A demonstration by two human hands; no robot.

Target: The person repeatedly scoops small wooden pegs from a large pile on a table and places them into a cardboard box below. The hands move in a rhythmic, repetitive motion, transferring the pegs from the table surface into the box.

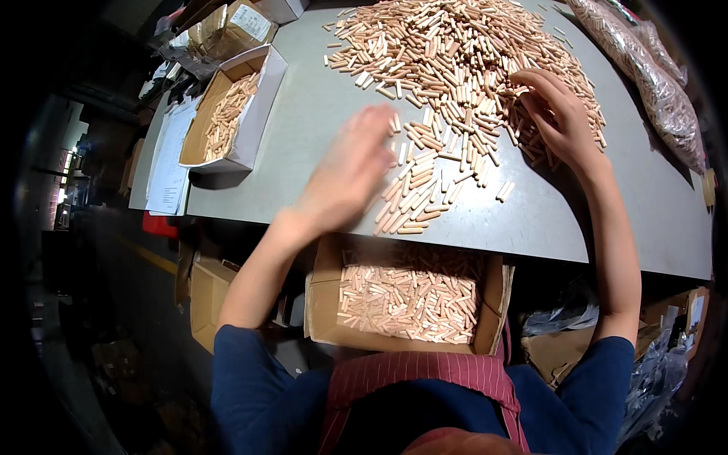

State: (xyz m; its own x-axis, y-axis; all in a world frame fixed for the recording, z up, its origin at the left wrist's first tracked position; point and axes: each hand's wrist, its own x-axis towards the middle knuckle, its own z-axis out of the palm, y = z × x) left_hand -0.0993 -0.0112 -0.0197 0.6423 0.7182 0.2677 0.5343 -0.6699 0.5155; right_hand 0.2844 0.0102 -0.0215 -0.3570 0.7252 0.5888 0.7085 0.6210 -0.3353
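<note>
- Nearest, past the red striped apron (425,379): an open cardboard box (324,322) tucked partly under the table edge, its floor covered with short wooden dowels lying every which way
- Just over that edge, on the grey table (303,98): a loose spread of dowels (409,197), most long axes slanting from lower left to upper right, a few lying crosswise by the edge
- Key relation: this spread sits to the right of the left hand (353,163) and reaches nearer the edge than its fingertips; left hand is beside it, right hand well apart
- Left hand blurred, dowels just by its fingertips; cannot tell if it grasps any
- 2 stray dowels (505,191) right of the spread
- Right hand (560,117) at the right flank of the main heap (447,57), fingers bent and parted, no dowel seen clasped
- Far sides: white-walled box (263,110) of dowels left, clear bag (644,68) right
</note>
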